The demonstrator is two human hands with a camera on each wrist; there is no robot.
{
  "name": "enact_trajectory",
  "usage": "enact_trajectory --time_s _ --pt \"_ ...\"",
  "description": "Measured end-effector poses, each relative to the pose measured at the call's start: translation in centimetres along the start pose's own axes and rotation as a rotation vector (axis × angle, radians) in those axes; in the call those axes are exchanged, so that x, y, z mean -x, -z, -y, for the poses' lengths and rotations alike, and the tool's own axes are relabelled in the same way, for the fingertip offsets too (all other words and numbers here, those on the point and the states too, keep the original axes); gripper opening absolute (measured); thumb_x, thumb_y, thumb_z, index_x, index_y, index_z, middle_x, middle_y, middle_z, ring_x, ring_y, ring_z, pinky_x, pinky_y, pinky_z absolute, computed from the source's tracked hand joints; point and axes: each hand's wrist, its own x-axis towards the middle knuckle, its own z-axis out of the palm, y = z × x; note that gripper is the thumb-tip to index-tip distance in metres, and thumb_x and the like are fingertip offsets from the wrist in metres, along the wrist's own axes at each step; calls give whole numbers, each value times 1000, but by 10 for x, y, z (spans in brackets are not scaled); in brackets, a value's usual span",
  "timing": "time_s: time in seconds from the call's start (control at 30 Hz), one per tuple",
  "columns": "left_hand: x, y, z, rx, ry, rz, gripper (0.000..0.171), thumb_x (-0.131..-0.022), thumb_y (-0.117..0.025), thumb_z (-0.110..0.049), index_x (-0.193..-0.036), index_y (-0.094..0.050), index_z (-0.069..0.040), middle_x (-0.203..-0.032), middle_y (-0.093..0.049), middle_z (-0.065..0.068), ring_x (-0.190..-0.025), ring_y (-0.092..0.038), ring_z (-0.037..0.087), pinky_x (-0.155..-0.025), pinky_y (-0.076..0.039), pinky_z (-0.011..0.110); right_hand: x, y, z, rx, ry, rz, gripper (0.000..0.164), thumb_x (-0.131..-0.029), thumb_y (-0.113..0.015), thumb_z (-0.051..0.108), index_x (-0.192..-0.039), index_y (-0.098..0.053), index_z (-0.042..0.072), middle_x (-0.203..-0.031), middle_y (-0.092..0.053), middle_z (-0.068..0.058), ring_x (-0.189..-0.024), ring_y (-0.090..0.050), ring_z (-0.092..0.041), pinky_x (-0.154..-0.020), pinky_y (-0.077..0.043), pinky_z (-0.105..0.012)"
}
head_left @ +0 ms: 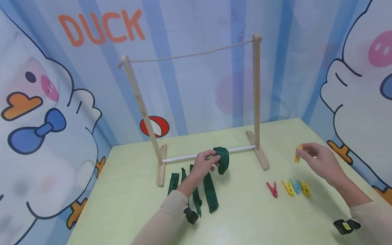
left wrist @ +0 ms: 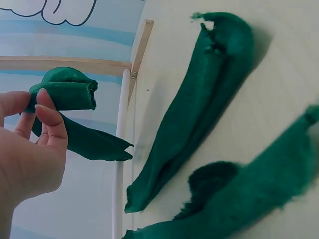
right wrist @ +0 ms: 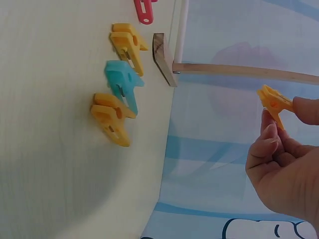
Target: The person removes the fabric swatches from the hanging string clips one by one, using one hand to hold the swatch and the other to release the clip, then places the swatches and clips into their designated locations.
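My left hand (head_left: 202, 166) pinches a dark green strip of cloth (head_left: 223, 160) just in front of the rack's white bar. In the left wrist view the held cloth (left wrist: 67, 97) is folded over, with a loose end hanging down. Out to the right, my right hand (head_left: 324, 163) pinches a yellow clothespin (head_left: 296, 157) above the table. The right wrist view shows thumb and fingers on the handles of this clothespin (right wrist: 273, 102). Several other green cloth strips (head_left: 210, 194) lie on the table by the left forearm, which partly hides them.
A wooden rack (head_left: 256, 92) with a rope (head_left: 190, 55) strung between its posts stands at the back. On the table's right lie a red clothespin (head_left: 272, 189), a blue clothespin (head_left: 295, 186) and two yellow clothespins (head_left: 288, 188). A duck-print curtain (head_left: 196, 20) hangs behind.
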Motion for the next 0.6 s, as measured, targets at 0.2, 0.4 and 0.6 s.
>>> enact_trajectory --time_s 0.2,0.4,0.6 --pt "6 1 6 -31 48 14 19 -99 -65 -16 -107 -66 0 -116 -62 8 -74 -62 13 -59 -46 26 4 -2 -5 34 -90 113 65 -105 -47 45 -133 -49 -14 -121 -57 -34 -108 -55 -47 -81 -49 -58" --pt "13 1 18 -69 63 55 18 -99 -65 -16 -102 -67 1 -92 -67 2 -74 -64 13 -64 -49 31 10 -2 -19 106 -111 202 65 -104 -49 42 -129 -48 -19 -113 -60 -33 -99 -59 -44 -75 -53 -51" --pt "18 6 29 -159 144 80 21 -99 -65 -19 -104 -68 1 -92 -69 7 -71 -68 13 -66 -52 30 14 -4 -34 204 -151 251 55 -100 -57 27 -115 -51 -25 -103 -60 -36 -91 -60 -45 -72 -52 -51"
